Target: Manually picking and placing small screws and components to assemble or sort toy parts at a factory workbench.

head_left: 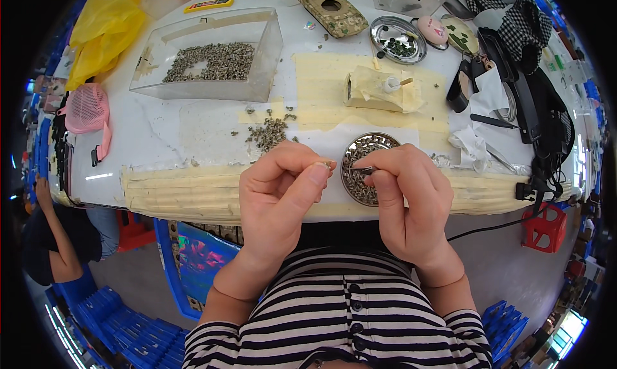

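My left hand [276, 192] is closed in a pinch, thumb against forefinger, on a tiny metallic-looking part [330, 164]. A slim, dark, pointed metal tool [365, 170] sits between the thumb and forefinger of my right hand [414, 202]; most of it is hidden by the fingers, so its kind is unclear. Its tip points toward the left hand, a short gap away. Behind and beneath the right hand is a round metal dish [357, 145] holding many tiny grey-brown parts. A loose pile of similar parts [268, 134] lies on the table beyond my left hand.
A clear plastic box [199, 89] with more parts stands far left. Beyond the dish are a tape-covered block [376, 91], a camouflage-patterned model hull [331, 10] and a metal plate of dark green pieces [411, 28]. Crumpled tissue [470, 147] lies right; a person [61, 240] sits left.
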### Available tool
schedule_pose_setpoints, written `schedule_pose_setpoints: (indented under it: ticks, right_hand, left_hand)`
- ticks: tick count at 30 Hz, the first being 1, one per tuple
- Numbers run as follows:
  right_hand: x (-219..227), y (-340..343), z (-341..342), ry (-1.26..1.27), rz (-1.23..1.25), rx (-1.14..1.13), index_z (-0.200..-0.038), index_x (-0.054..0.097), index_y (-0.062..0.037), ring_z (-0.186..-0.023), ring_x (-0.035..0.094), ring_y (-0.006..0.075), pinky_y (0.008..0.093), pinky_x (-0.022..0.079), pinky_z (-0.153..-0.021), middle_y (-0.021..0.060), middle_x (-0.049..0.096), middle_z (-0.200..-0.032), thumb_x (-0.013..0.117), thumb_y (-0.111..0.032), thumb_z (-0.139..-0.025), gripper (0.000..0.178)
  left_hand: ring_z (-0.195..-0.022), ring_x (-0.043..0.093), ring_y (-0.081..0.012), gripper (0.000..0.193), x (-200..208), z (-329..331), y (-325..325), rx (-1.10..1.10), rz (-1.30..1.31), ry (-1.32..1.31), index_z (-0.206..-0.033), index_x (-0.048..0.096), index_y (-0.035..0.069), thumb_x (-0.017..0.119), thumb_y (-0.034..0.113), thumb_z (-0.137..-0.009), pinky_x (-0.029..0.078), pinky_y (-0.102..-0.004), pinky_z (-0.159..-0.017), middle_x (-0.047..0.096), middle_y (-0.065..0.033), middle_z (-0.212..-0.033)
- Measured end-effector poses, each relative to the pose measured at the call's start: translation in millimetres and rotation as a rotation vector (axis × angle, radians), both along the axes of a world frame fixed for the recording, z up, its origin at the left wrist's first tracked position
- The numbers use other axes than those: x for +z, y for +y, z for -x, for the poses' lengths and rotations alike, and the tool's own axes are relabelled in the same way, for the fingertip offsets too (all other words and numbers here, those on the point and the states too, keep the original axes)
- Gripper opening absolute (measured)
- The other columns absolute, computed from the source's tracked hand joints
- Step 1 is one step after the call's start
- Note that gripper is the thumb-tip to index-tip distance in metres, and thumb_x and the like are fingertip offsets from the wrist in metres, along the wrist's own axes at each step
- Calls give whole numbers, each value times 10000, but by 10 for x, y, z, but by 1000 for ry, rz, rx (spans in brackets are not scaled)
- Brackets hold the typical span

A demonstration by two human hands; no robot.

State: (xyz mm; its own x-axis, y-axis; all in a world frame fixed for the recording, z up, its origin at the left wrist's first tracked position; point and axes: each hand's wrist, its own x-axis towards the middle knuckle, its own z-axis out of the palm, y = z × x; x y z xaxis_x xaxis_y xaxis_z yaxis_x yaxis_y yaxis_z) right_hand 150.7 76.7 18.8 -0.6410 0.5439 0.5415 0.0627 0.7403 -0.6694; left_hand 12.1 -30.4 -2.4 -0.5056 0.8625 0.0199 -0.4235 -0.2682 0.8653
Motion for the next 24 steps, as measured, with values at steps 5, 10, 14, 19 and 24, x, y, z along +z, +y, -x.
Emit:
schedule_pose_setpoints:
  ticks: [5, 10, 14, 19, 24]
  right_hand:
    - [32, -39, 27, -24, 41, 10, -1116, 703, -37, -617, 592, 214, 313, 480, -533, 78, 591, -739, 703, 6, -832, 287]
    - [14, -65, 22, -35, 78, 6, -1195, 701, -76, -613, 579, 179, 303, 475, -507, 62, 573, -744, 700, 35, -808, 403]
    - [-46, -70, 16, -18, 53, 7, -1221, 697, -89, -613, 574, 173, 304, 479, -510, 63, 567, -757, 685, 59, -787, 459]
    - [-63, -65, 11, -12, 40, 13, -1228, 694, -86, -617, 573, 176, 304, 480, -514, 68, 563, -761, 674, 74, -776, 480]
    - [-49, -63, 18, 1, 61, 15, -1221, 693, -75, -618, 572, 187, 306, 482, -522, 70, 562, -756, 683, 65, -783, 460]
  left_hand:
    - [-785, 550, -66, 70, 3, -36, 22, 19, -21, 9, -985, 680, -7, 634, -12, -933, 444, -212, -695, 618, -38, -928]
    - [-820, 555, -76, 81, -39, -28, 9, 34, -43, 125, -990, 679, -8, 642, -29, -921, 444, -211, -731, 606, -41, -961]
    - [-834, 555, -78, 96, -52, -25, 2, 44, -39, 176, -998, 680, -12, 644, -40, -914, 443, -211, -731, 594, -45, -974]
    - [-845, 544, -83, 115, -76, -27, -7, 57, -39, 207, -1008, 683, -14, 648, -50, -904, 440, -209, -727, 587, -50, -979]
    - [-846, 538, -85, 121, -86, -30, -5, 73, -47, 233, -1009, 686, -15, 652, -54, -899, 439, -205, -718, 588, -52, -985]
